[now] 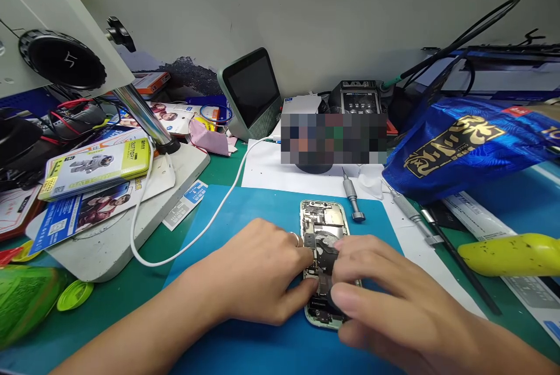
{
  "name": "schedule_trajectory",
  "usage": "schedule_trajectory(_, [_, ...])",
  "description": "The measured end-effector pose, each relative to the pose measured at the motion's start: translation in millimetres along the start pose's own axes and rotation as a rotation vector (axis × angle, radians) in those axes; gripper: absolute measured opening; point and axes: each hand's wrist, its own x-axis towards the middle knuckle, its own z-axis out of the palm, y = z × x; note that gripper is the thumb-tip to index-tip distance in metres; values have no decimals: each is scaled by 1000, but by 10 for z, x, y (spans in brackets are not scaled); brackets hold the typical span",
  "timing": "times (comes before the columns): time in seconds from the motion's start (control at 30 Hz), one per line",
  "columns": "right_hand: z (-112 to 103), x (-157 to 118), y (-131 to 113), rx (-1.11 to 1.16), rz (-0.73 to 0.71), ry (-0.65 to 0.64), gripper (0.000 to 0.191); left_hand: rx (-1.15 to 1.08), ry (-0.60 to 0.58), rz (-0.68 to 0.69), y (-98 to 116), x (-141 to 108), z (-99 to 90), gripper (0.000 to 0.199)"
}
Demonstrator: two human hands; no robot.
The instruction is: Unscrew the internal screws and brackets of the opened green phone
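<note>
An opened smartphone (326,214) with its inner parts bare lies face up on the blue mat (210,328). My left hand (266,273), with a ring on one finger, is closed at the phone's left edge, its thumb and fingertips pressed onto it. Above the phone's right side hovers my right hand (394,293), fingers bent and the thumb apart from them; some fingertips reach over the dark middle of the phone. Whether those fingertips touch it is hard to see. Part of the phone's lower right is hidden by this hand. A small screwdriver (351,195) lies just beyond the phone.
At left a microscope stand (184,174) carries a yellow battery box (98,168). A white cable (196,241) loops across the mat. Behind stands a smart display (251,95). To the right are a blue bag (472,147), another screwdriver (411,214) and a yellow bottle (511,254).
</note>
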Motion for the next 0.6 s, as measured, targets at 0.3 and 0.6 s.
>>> schedule_trajectory(0.3, [-11, 58, -26, -13, 7, -38, 33, -3, 2, -3, -5, 5, 6, 28])
schedule_trajectory(0.6, [-23, -18, -22, 80, 49, -96, 58, -11, -6, -7, -5, -15, 2, 28])
